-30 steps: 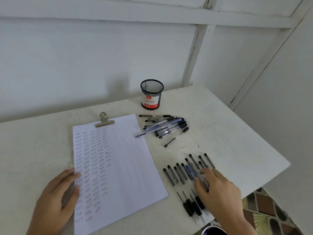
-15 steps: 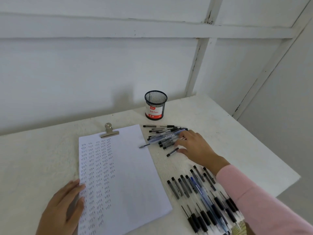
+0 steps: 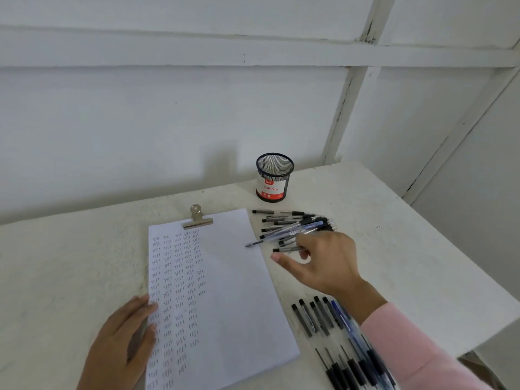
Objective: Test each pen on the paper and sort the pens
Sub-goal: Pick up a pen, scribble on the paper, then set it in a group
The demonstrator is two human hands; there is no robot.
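A white paper (image 3: 233, 291) with columns of small written test marks lies on the table, held at its top by a metal clip (image 3: 197, 220). My left hand (image 3: 123, 342) rests flat on the paper's lower left edge. A loose pile of pens (image 3: 292, 225) lies to the right of the paper's top. My right hand (image 3: 323, 263) is at the near side of that pile, its fingers closed on a black pen (image 3: 285, 249) that points left. A sorted row of pens (image 3: 320, 319) lies near the front right, partly hidden by my pink sleeve.
A black mesh pen cup (image 3: 274, 178) with a red and white label stands behind the pile, near the wall. The white table's (image 3: 422, 249) right edge runs diagonally close to the sorted pens. White walls close off the back and right.
My right hand left the sorted row, reached up to the loose pile and took hold of the stray black pen, which now lies level. My left hand stayed on the paper.
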